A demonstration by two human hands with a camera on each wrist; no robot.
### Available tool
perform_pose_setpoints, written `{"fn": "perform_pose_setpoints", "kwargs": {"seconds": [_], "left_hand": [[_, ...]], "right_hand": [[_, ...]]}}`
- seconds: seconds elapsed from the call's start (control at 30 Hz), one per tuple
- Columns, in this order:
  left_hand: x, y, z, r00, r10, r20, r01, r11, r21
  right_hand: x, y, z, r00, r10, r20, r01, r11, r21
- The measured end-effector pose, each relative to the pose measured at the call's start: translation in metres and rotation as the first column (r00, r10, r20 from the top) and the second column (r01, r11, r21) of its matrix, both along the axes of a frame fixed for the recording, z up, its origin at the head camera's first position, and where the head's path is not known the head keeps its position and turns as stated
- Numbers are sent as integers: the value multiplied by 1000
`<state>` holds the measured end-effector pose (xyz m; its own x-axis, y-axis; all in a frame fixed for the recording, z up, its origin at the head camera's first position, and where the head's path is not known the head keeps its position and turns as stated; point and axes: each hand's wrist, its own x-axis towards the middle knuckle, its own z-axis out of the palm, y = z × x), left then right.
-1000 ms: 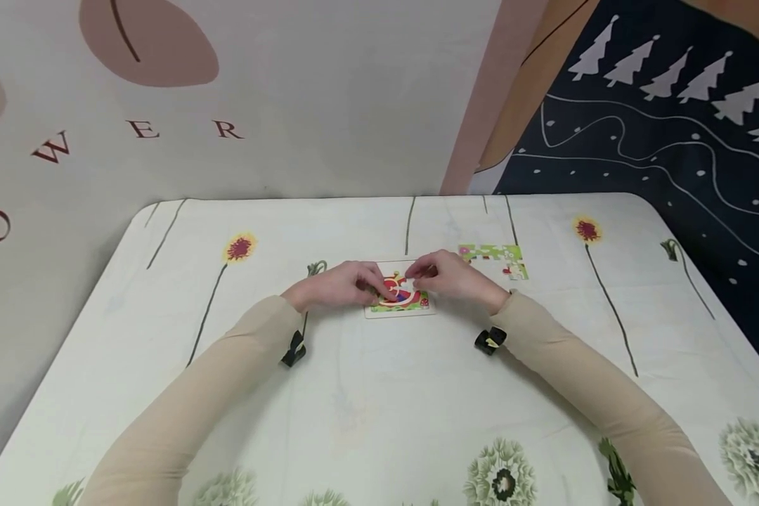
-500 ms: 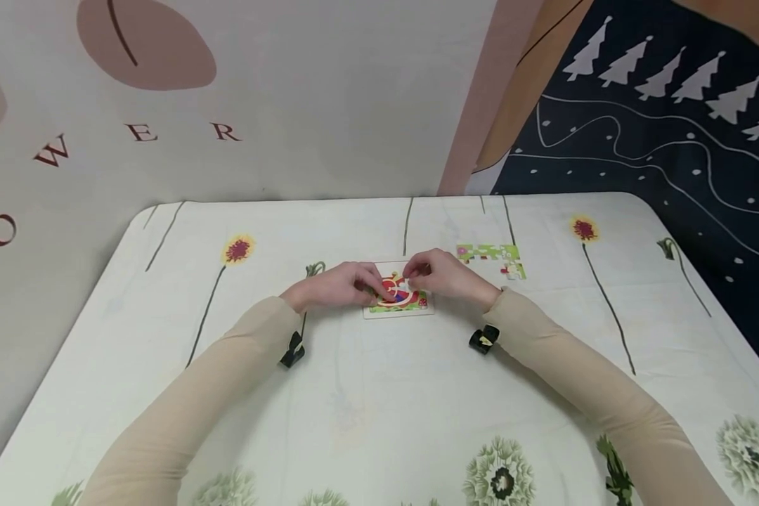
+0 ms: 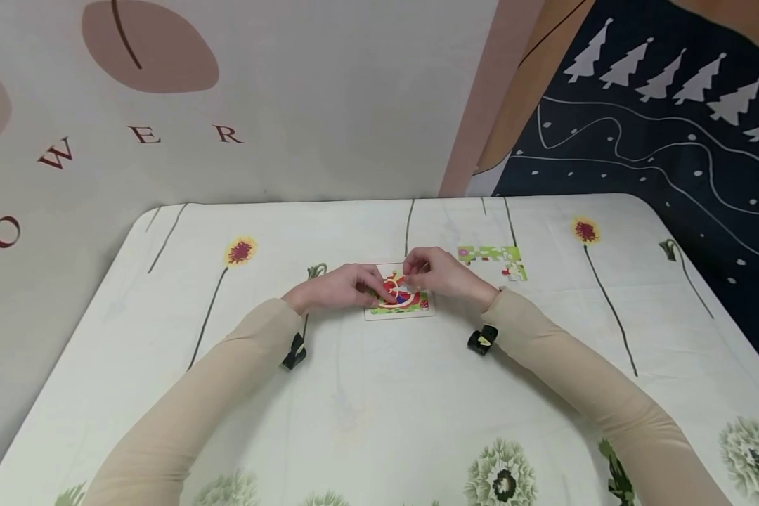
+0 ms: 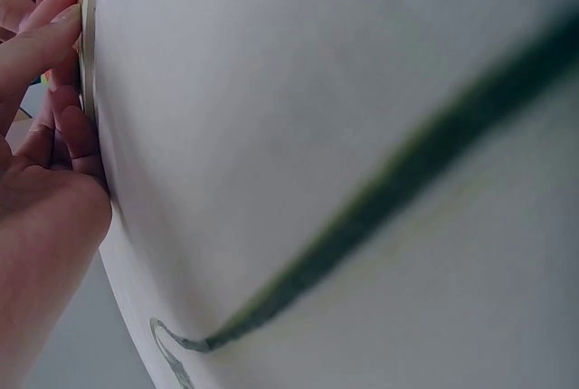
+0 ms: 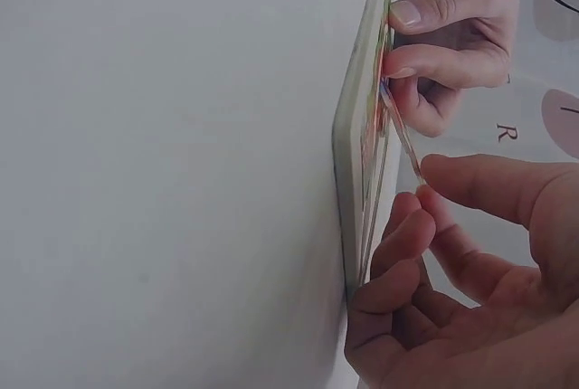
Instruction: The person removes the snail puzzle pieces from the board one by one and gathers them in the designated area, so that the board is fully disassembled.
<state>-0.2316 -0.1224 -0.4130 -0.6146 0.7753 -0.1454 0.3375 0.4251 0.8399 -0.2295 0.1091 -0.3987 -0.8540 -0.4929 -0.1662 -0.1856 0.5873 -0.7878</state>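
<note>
Hands: left hand [image 3: 348,284], nothing gripped, fingers resting on puzzle board [image 3: 400,317]; right hand [image 3: 444,275], pinching tilted puzzle piece [image 5: 406,138] over it | Bench [image 3: 354,400], centre: puzzle board, partly covered by both hands | Beyond right hand: green puzzle pieces [image 3: 490,252] | Far right: navy panel [image 3: 645,123], white trees [image 3: 588,56] | Wall [image 3: 329,105] writing, left to right: letters "O, W, E, R" [image 3: 141,135]

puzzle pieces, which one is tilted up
The puzzle piece pinched in the right hand's grip; it slants up from the puzzle board, while the loose green pieces lie flat.
</note>
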Motion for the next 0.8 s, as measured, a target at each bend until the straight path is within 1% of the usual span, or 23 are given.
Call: {"fn": "perform_pose_setpoints", "kwargs": {"seconds": [0.17, 0.3, 0.5, 0.57, 0.8], "left_hand": [[1, 1, 2, 1000, 0, -8, 0, 1000, -12], [0, 1, 1, 1000, -12, -14, 12, 1000, -10], [-1, 2, -1, 1000, -10, -12, 10, 1000, 0], [0, 2, -1, 1000, -8, -17, 8, 1000, -3], [0, 1, 0, 1000, -5, -26, 5, 1000, -9]], "right_hand": [[-1, -2, -1, 1000, -16, 12, 16, 1000, 4], [-2, -4, -1, 999, -31, 21, 31, 1000, 3], [0, -1, 3, 996, -91, 26, 91, 995, -29], [0, 1, 5, 995, -98, 31, 99, 994, -34], [0, 8, 8, 991, -122, 53, 122, 993, -1]]}}
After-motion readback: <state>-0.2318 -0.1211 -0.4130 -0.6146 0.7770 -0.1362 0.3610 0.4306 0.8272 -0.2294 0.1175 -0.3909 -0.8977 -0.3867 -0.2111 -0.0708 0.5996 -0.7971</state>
